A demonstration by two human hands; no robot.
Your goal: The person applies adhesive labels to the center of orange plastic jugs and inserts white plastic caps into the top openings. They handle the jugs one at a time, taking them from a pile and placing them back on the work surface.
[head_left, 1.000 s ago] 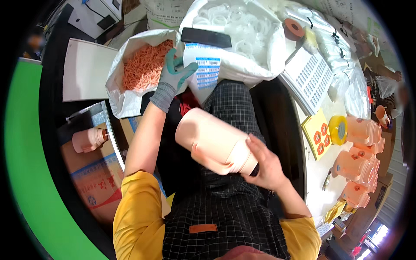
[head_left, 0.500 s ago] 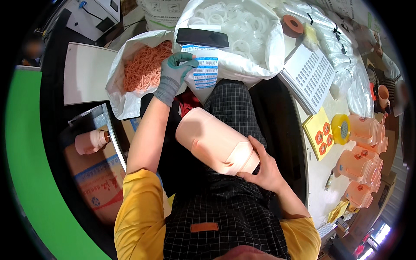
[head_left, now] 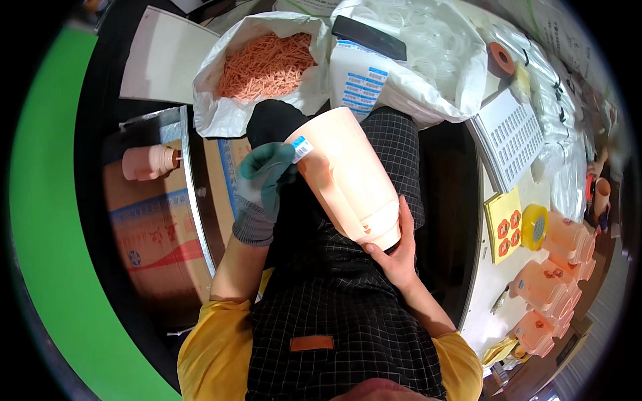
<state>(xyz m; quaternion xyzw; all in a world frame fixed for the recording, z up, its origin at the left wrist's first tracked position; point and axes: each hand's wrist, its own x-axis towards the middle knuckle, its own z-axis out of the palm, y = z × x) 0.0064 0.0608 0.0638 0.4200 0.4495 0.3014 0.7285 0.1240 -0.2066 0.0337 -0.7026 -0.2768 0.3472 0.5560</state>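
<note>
A peach-coloured plastic jug (head_left: 358,160) lies tilted above my lap, its wide end pointing up and away from me. My bare right hand (head_left: 397,254) grips it round the narrower neck end. In my gloved left hand (head_left: 265,175) a small blue-and-white sticker (head_left: 301,148) is pinched at the fingertips. The sticker sits against the jug's left side near the wide end; I cannot tell whether it is stuck on. Beyond the jug, a sheet of similar stickers (head_left: 363,88) hangs below a black phone (head_left: 369,38).
Open white sacks hold peach strips (head_left: 267,67) and clear rings (head_left: 428,40). On the right table are a printed stack (head_left: 509,137), yellow sticker sheets (head_left: 503,227), a tape roll (head_left: 535,227) and several peach jugs (head_left: 538,284). At left, another jug (head_left: 148,162) lies above a carton (head_left: 157,234).
My left hand has come from the sticker sheet down to the jug, bringing a sticker with it. My right hand has turned the jug more upright, its handle now showing. The view has shifted.
</note>
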